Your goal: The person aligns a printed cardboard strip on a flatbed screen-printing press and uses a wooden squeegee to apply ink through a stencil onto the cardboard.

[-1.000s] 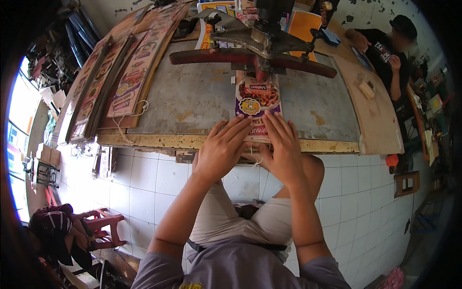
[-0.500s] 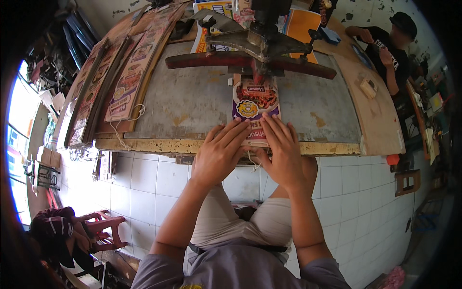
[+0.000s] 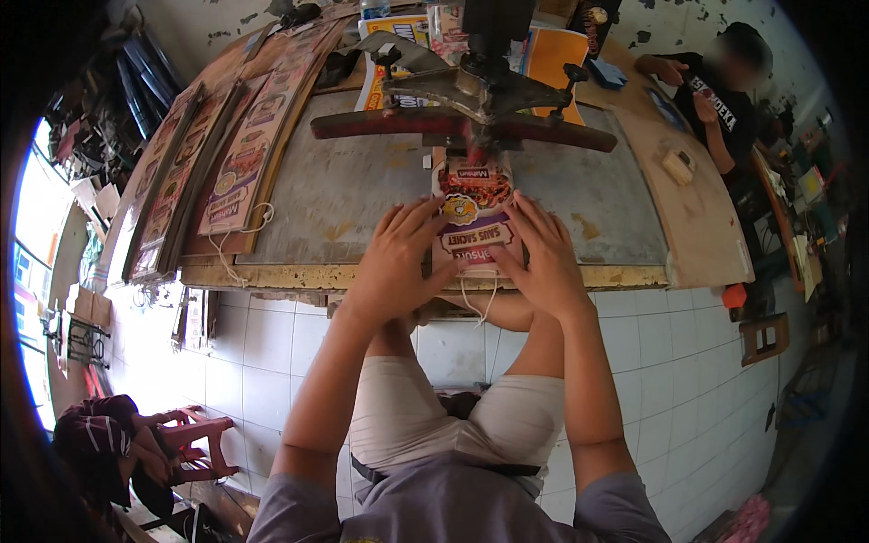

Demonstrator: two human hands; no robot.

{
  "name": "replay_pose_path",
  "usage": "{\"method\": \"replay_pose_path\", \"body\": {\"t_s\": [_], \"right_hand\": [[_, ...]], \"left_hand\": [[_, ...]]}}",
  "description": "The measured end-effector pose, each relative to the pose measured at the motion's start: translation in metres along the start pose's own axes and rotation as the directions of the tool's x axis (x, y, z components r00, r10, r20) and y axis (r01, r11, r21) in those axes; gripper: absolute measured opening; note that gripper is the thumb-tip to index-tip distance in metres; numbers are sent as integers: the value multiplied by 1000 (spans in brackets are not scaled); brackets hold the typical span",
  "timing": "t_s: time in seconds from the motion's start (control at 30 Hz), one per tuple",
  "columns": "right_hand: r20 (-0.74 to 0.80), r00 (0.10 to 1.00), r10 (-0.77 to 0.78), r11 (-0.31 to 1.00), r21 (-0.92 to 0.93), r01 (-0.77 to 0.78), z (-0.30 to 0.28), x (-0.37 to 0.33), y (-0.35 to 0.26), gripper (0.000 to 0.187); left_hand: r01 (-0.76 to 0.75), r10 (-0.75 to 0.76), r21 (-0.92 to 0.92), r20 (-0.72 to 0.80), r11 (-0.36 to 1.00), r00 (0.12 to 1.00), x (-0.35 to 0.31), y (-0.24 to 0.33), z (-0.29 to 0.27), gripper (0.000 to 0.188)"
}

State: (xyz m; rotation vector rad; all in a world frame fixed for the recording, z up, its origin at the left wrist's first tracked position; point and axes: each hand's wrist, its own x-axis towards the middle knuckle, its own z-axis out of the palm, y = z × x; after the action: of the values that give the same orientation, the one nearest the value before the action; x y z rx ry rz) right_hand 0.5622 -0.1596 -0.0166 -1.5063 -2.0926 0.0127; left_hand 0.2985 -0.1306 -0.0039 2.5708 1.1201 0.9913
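Note:
A printed card strip (image 3: 476,237), pink and purple with a food picture and a yellow badge, lies on the grey metal tabletop in front of me. Its far end reaches under the press head. A white string loop (image 3: 482,312) hangs from its near end over the table edge. Along its left edge rests my left hand (image 3: 396,262), fingers stretched out and thumb near the lower corner. My right hand (image 3: 548,262) lies along the right edge, fingers spread, its thumb at the strip's near end. Neither hand is closed round it.
Above the strip stands a dark metal press (image 3: 480,95) with a wide red-edged bar (image 3: 389,122). Stacks of similar printed strips (image 3: 240,172) lie at the left. At the right are a small wooden block (image 3: 680,166) and another person (image 3: 720,100). A red stool (image 3: 195,439) stands lower left.
My hands have spread apart, from lying over the strip's near part to its two side edges, uncovering more print. The string now hangs as an open loop.

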Motion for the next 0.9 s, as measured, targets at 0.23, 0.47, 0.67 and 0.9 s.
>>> {"method": "replay_pose_path", "body": {"t_s": [0.23, 0.47, 0.67, 0.9], "right_hand": [[-9, 1000, -21, 996, -85, 21, 5, -2, 0, 71], [19, 999, -33, 994, -105, 35, 5, -2, 1, 73], [36, 999, -31, 993, -113, 35, 4, -2, 3, 74], [42, 998, -36, 990, -133, 41, 4, -1, 0, 76]], "left_hand": [[27, -27, -12, 19, 1000, 999, -1, -11, 6, 69], [46, -45, -36, 20, 998, 999, -4, -13, 8, 71], [59, -59, -48, 13, 997, 998, -3, -14, 10, 72], [80, -78, -57, 34, 995, 996, -2, -12, 5, 71]]}}
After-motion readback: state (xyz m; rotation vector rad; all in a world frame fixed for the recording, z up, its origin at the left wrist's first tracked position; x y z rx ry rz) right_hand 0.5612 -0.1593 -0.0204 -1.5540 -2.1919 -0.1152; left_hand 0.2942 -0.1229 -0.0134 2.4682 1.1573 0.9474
